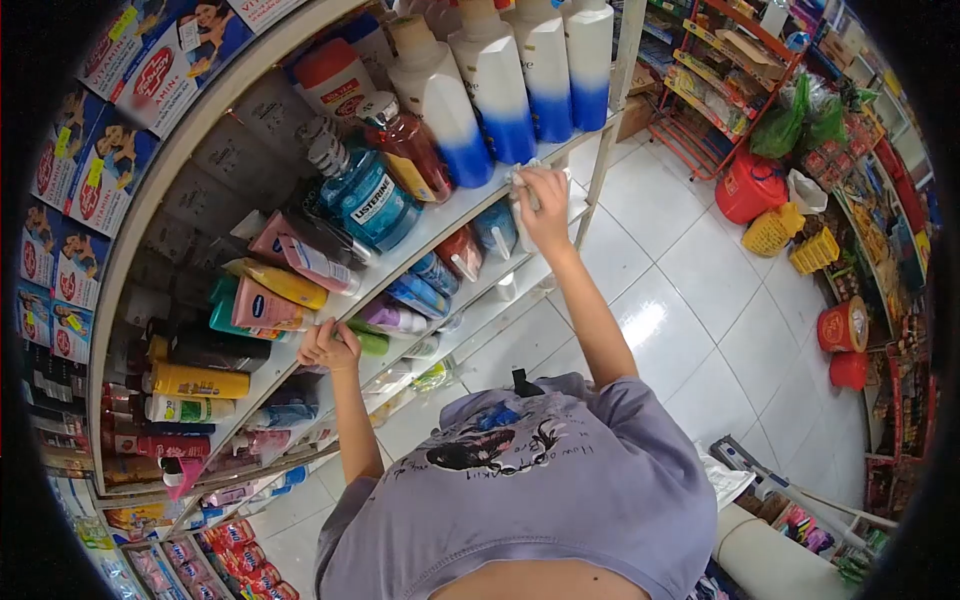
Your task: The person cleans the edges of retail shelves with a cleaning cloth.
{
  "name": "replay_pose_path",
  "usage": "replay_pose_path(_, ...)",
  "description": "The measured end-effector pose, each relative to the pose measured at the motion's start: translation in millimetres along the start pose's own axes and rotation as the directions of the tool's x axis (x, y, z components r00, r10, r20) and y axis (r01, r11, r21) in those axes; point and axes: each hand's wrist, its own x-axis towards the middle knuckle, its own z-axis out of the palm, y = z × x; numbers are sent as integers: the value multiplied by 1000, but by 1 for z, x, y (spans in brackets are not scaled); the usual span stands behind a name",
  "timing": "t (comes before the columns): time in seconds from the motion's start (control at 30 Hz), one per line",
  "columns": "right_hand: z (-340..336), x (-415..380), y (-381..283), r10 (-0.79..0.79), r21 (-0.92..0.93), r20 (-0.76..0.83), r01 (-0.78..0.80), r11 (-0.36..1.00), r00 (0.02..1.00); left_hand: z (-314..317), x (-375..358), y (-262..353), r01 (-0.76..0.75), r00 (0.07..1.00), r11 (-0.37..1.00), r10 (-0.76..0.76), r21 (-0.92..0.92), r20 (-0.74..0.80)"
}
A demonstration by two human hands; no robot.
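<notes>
My right hand (pixel 543 205) is closed on a crumpled white cloth (pixel 519 188), pressed at the front edge of the upper shelf (pixel 460 203). Just beyond it stand white-and-blue pump bottles (pixel 498 85). My left hand (pixel 330 346) has its fingers curled over the same shelf's front edge, lower left. Close to that hand lie pink lotion tubes (pixel 268 304) and a yellow tube (pixel 285 284). Between the two hands, on the shelf, are a blue Listerine bottle (pixel 370 200) and a reddish bottle (pixel 410 150).
Lower shelves hold blue packs (pixel 418 294) and a yellow bottle (pixel 200 381). Lifebuoy sachets (pixel 155 80) hang at the left. White floor tiles (pixel 690 290) stretch to the right, with a red rack (pixel 715 85), a red bucket (pixel 750 187) and yellow baskets (pixel 815 250).
</notes>
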Motion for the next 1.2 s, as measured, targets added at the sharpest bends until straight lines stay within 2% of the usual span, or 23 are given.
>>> replay_pose_path(0.07,-10,6,21,-37,-78,-12,36,996,999,-1,0,0,7,1000,1000,-7,4,11)
replay_pose_path(0.1,-14,10,29,-6,-109,-64,-1,994,998,-1,1,0,10,1000,1000,-10,9,11)
replay_pose_path(0.2,-26,27,44,-53,-185,-20,48,982,998,-3,2,2,22,1000,1000,-22,21,21)
replay_pose_path(0.27,-23,26,39,-57,-187,1,56,981,998,-1,0,0,2,1000,999,-3,36,23)
replay_pose_path(0.47,-19,12,19,-39,-39,84,43,998,996,-1,-1,1,29,998,999,-31,35,49)
replay_pose_path(0.53,-29,17,19,-128,-84,163,143,986,978,-1,1,2,30,998,999,-32,37,45)
replay_pose_path(0.67,-35,29,35,-123,-187,144,149,971,982,-1,1,2,20,999,998,-22,53,36)
replay_pose_path(0.73,-34,31,34,10,-179,82,5,984,997,-1,0,2,23,999,998,-26,60,38)
replay_pose_path(0.87,-26,20,22,-23,-151,105,39,988,994,-1,0,3,27,999,996,-30,79,38)
replay_pose_path(0.93,-29,20,11,-63,-104,218,87,991,974,-1,1,4,25,999,997,-27,80,31)
replay_pose_path(0.97,-31,23,13,-66,-102,217,90,991,974,-1,2,4,20,999,997,-23,80,26)
replay_pose_path(1.07,-40,33,22,-27,-169,219,65,984,975,-1,0,2,18,999,997,-21,78,32)
replay_pose_path(1.13,-39,48,25,87,-74,68,-82,994,994,-4,0,2,15,999,996,-18,83,42)
replay_pose_path(1.2,-39,55,16,67,-81,65,-62,995,996,-4,1,2,6,999,995,-11,101,45)
